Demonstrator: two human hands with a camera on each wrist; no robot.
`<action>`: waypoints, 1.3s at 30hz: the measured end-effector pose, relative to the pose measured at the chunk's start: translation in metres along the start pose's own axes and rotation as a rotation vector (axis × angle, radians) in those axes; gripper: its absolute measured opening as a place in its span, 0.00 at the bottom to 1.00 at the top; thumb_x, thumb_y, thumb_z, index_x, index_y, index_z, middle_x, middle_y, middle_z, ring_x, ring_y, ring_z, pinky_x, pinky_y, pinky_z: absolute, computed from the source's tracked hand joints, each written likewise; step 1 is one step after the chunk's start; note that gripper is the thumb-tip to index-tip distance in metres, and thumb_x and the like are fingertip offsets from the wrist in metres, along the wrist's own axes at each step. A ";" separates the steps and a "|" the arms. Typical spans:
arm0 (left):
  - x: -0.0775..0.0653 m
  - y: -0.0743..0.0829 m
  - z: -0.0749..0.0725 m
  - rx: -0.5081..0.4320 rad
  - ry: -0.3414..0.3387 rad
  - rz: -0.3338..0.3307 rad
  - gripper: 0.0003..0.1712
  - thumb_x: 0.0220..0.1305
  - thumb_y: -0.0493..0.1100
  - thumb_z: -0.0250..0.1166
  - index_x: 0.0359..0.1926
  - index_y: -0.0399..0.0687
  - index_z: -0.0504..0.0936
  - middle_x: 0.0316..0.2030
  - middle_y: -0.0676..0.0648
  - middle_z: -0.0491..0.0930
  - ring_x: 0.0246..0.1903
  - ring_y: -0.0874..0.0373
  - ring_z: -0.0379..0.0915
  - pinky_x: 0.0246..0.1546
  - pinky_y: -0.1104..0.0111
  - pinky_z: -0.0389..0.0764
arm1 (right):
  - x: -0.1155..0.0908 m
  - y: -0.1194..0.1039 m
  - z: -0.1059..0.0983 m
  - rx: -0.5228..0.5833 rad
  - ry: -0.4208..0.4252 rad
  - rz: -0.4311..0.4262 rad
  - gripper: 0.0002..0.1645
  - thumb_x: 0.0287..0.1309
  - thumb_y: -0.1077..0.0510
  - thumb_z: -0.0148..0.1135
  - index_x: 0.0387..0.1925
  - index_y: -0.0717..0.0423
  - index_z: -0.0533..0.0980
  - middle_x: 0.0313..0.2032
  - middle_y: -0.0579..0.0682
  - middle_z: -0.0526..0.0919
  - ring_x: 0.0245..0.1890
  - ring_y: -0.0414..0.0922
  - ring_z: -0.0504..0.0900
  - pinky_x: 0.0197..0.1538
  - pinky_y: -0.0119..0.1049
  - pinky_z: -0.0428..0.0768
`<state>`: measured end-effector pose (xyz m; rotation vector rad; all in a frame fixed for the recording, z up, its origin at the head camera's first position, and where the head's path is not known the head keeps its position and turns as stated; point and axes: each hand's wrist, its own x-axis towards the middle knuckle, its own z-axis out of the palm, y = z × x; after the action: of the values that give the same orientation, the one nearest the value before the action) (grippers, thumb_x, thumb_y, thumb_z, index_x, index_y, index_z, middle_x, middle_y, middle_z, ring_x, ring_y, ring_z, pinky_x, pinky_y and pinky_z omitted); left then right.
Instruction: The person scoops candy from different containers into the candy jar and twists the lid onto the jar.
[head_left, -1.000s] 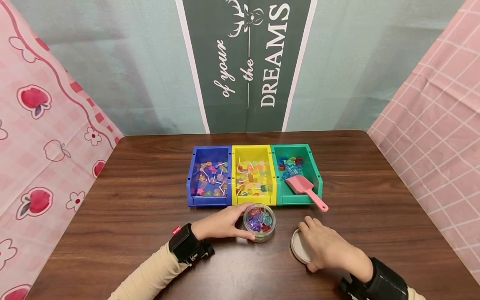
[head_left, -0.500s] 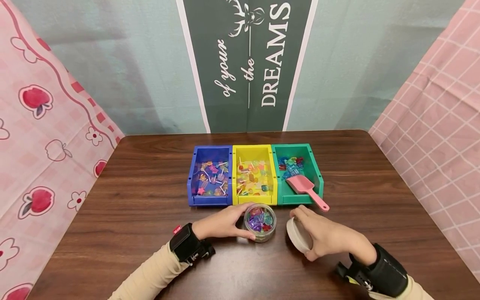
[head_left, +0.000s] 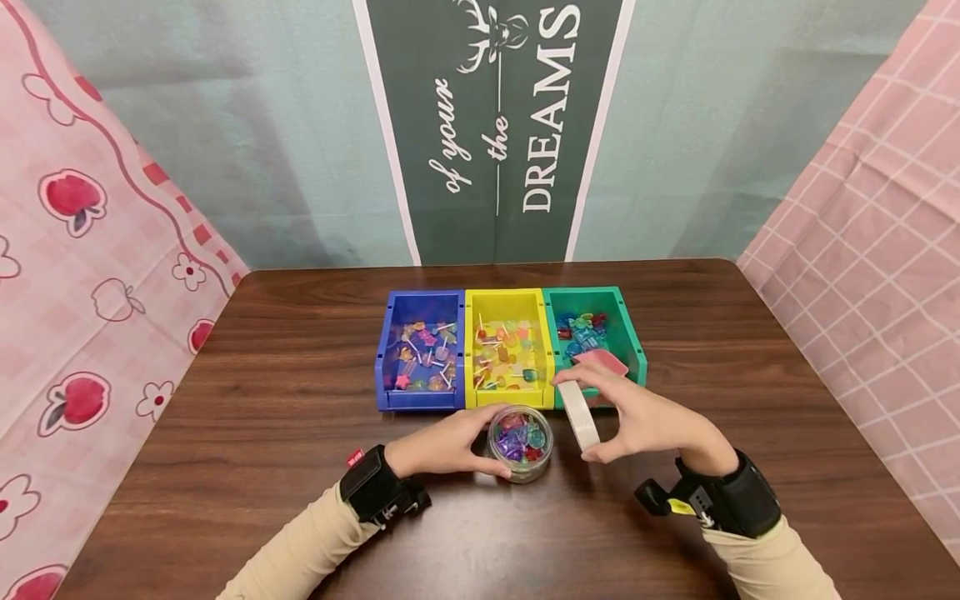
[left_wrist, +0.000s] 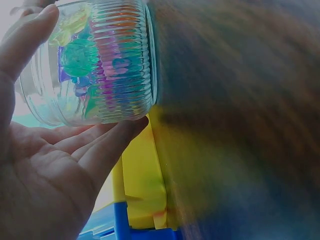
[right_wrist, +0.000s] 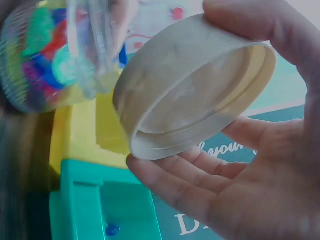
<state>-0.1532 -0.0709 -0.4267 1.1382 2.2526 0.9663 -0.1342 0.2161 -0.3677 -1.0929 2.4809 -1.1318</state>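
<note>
A clear glass jar holding colourful translucent trinkets stands on the table in front of the yellow bin. My left hand grips its side, thumb and fingers spread round the ribbed wall, as the left wrist view shows. My right hand holds a round pale lid by its rim, between thumb and fingers. The lid is tipped on edge in the air just right of the jar. In the right wrist view, the hollow underside of the lid faces my palm.
Behind the jar stand joined blue, yellow and green bins with small trinkets inside. A pink scoop lies in the green bin, partly hidden by my right hand. Fabric hangs behind and at both sides of the wooden table.
My right hand has lifted the lid off the table, tilted it on edge and carried it left and away from me, nearer the jar. My left hand stays on the jar.
</note>
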 end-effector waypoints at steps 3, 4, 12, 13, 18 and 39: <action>0.000 0.000 0.000 0.000 -0.001 -0.005 0.49 0.53 0.60 0.65 0.69 0.44 0.57 0.64 0.45 0.68 0.61 0.61 0.62 0.65 0.60 0.68 | 0.007 0.003 -0.002 0.055 0.013 -0.029 0.47 0.39 0.57 0.75 0.61 0.59 0.63 0.54 0.57 0.67 0.48 0.47 0.65 0.42 0.50 0.81; 0.000 0.000 0.000 -0.002 -0.002 -0.006 0.49 0.53 0.61 0.65 0.69 0.44 0.57 0.64 0.45 0.68 0.61 0.61 0.62 0.65 0.60 0.68 | 0.009 0.004 -0.002 0.069 0.016 -0.035 0.47 0.38 0.57 0.75 0.61 0.61 0.63 0.54 0.57 0.67 0.48 0.47 0.65 0.42 0.51 0.82; 0.000 0.001 0.000 -0.010 -0.003 0.001 0.48 0.53 0.60 0.66 0.69 0.44 0.57 0.63 0.46 0.69 0.61 0.62 0.63 0.64 0.60 0.69 | 0.020 0.003 0.003 0.180 0.021 -0.068 0.47 0.38 0.60 0.74 0.61 0.60 0.61 0.55 0.57 0.67 0.49 0.48 0.66 0.43 0.48 0.82; 0.000 0.000 0.000 -0.009 -0.002 0.003 0.48 0.53 0.59 0.66 0.69 0.44 0.57 0.63 0.46 0.69 0.60 0.62 0.64 0.64 0.61 0.69 | 0.021 0.004 0.005 0.193 0.023 -0.073 0.47 0.38 0.60 0.74 0.61 0.60 0.61 0.55 0.57 0.67 0.49 0.48 0.66 0.43 0.48 0.83; 0.001 0.000 0.000 -0.013 -0.001 0.010 0.48 0.54 0.59 0.66 0.69 0.44 0.58 0.62 0.46 0.70 0.59 0.62 0.65 0.62 0.61 0.71 | 0.024 0.007 0.012 0.222 0.038 -0.106 0.47 0.37 0.60 0.74 0.61 0.60 0.60 0.55 0.57 0.69 0.51 0.46 0.67 0.46 0.47 0.82; 0.000 -0.003 0.001 -0.004 0.026 0.037 0.49 0.53 0.55 0.68 0.69 0.42 0.57 0.63 0.45 0.69 0.59 0.62 0.64 0.62 0.61 0.71 | 0.033 0.015 0.038 0.355 -0.031 -0.070 0.47 0.39 0.58 0.75 0.59 0.61 0.58 0.54 0.57 0.71 0.55 0.48 0.69 0.57 0.51 0.75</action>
<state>-0.1540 -0.0713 -0.4297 1.1758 2.2565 1.0047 -0.1479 0.1776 -0.4009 -1.0859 2.1203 -1.4904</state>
